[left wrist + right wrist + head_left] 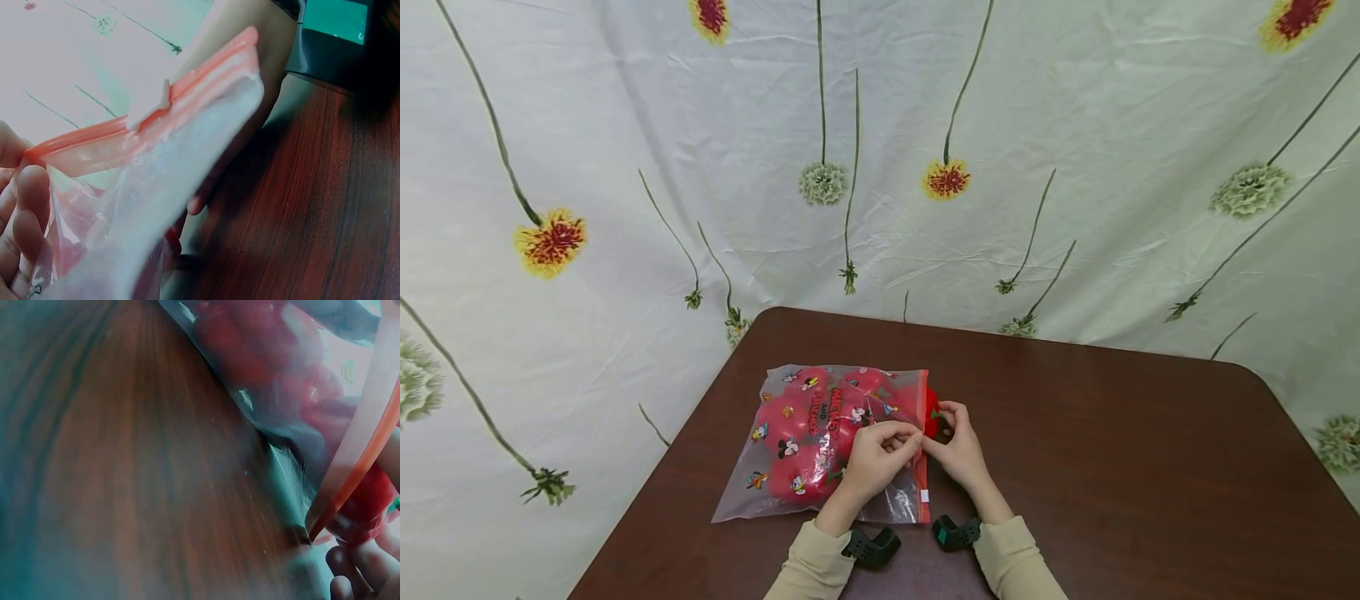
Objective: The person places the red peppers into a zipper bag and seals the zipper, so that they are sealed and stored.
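Note:
A see-through zip bag [833,410] with cartoon print lies on the table, filled with several round red things. My left hand [878,460] is over the bag's right side and pinches its orange zip edge [81,139] between thumb and fingers. At the bag's mouth my right hand [964,454] grips a red tomato-like piece [359,512] with a green top. It sits partly behind the orange edge, and my fingers hide much of it. The two hands nearly meet at the opening. A white slider [924,496] is near the front end of the zip.
The dark brown wooden table [1112,467] extends to the right of the hands. Behind it hangs a pale cloth [760,100] with a flower print. Black bands [872,548] are on both wrists, close to the table's front.

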A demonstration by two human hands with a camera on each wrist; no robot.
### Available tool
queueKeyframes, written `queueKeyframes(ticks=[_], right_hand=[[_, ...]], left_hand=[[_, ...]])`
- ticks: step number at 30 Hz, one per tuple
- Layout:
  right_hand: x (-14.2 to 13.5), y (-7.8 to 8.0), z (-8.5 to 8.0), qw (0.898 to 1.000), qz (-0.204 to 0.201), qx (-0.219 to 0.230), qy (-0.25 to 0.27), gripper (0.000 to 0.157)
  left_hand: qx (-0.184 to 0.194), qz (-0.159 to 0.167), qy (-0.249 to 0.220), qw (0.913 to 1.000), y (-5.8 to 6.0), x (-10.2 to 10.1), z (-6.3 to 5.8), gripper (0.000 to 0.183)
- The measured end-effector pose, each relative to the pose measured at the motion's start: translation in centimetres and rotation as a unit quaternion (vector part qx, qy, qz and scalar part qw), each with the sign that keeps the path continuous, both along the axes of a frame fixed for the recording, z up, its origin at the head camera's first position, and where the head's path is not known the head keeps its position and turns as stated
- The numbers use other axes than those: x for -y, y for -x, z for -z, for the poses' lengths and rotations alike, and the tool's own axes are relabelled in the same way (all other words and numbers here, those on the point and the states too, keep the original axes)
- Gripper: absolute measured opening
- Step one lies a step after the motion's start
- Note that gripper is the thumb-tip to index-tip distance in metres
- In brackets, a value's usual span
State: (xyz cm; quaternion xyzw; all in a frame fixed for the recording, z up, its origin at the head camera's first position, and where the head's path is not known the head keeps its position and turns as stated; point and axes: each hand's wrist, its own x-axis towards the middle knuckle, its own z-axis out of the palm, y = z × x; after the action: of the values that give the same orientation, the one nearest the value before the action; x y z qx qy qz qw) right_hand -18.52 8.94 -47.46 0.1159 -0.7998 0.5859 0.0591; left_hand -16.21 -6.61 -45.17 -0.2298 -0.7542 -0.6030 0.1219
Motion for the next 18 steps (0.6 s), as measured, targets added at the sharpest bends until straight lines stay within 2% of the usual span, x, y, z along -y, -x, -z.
queueKeyframes(ticks=[11,18], right_hand=[[-1.3,0.6,0.7,0.998,-0.053,0.026,0.032,0.052],[-1.8,0.9,0.6,0.996,-0.067,0.029,0.045,0.043]], left_hand=[[0.003,-0.005,-0.011,0.9999,0.0,0.2,0.1,0.008],[-0.002,-0.014,-0.009,0.9999,-0.1,0.2,-0.2,0.007]])
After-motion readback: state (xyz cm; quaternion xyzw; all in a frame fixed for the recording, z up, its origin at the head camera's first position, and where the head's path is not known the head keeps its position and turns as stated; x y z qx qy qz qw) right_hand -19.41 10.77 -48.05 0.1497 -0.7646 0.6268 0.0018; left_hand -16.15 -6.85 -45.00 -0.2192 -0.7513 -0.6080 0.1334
